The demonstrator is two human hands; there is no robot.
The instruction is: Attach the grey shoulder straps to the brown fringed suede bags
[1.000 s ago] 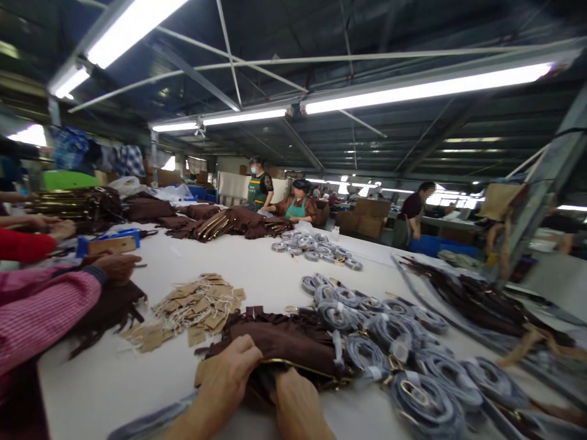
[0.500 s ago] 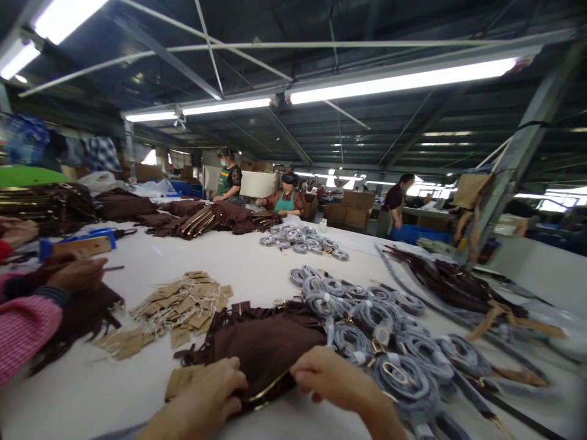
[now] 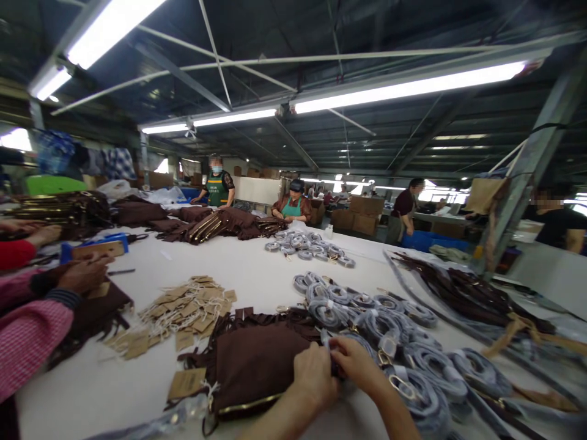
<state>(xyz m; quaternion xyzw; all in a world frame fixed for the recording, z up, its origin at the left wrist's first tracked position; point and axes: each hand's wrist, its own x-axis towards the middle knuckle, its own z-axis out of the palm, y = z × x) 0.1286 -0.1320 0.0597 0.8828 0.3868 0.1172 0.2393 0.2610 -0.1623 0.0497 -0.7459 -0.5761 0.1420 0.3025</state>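
Note:
A brown fringed bag (image 3: 257,360) lies flat on the white table, its gold zipper edge facing me. At its right edge, my left hand (image 3: 316,376) is closed on the bag's side. Close against it, my right hand (image 3: 353,362) is closed with fingertips pinched; what it grips is hidden between the hands. A tan paper tag (image 3: 186,384) with white string lies at the bag's left edge. Coiled straps in clear wrapping (image 3: 376,324), some with gold clasps, lie just beyond my right hand.
A pile of tan tags (image 3: 188,308) lies left of the bag. At the left, a co-worker's hands (image 3: 85,275) are over another brown bag (image 3: 101,311). More brown bags (image 3: 229,223) are heaped at the back. Dark straps (image 3: 458,293) lie at the right.
Both my hands have moved from the bag's zipper edge to its right side and come together. The view has shifted slightly left.

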